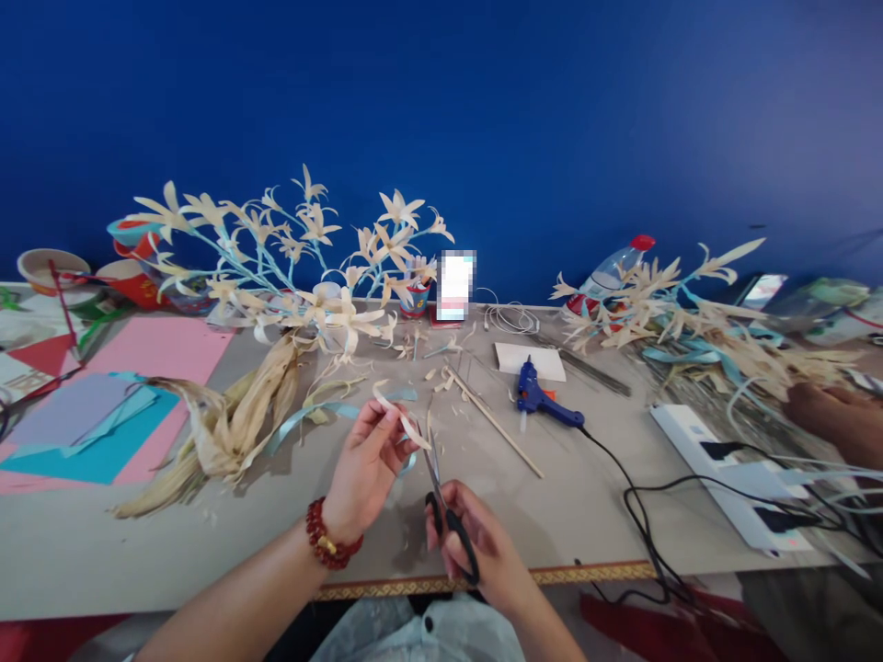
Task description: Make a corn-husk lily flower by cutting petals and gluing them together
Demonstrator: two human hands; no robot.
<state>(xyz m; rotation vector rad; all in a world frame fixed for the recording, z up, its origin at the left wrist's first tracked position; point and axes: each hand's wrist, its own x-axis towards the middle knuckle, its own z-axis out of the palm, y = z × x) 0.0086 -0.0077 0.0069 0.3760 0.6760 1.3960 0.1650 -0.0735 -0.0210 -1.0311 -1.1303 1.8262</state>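
We get a plain deep-blue wall (441,110) at the far side, then a long grey table (290,570) running across below it. On it, far left, we log a big spray of cream flowers on pale-blue stems (258,262); far right, a smaller cream spray (648,285). Left: a pale-pink paper sheet (176,345) under blue and lilac ones, with a bundle of dried tan husks (227,432) beside it. Right: a long white power strip (696,473), another person's hand (828,418) near it, and a dark-blue glue gun (542,400). Near centre, we have both hands close but apart: left hand (369,450) pinching between thumb and fingers, right hand (475,538) gripping the handles of black-handled metal scissors (452,533). A thin light-wood stick (503,428) lies just beyond. Smallest, a curved cream husk strip (415,435) sits in the left fingers, near end right by the slightly parted blades; we can't tell if they touch.
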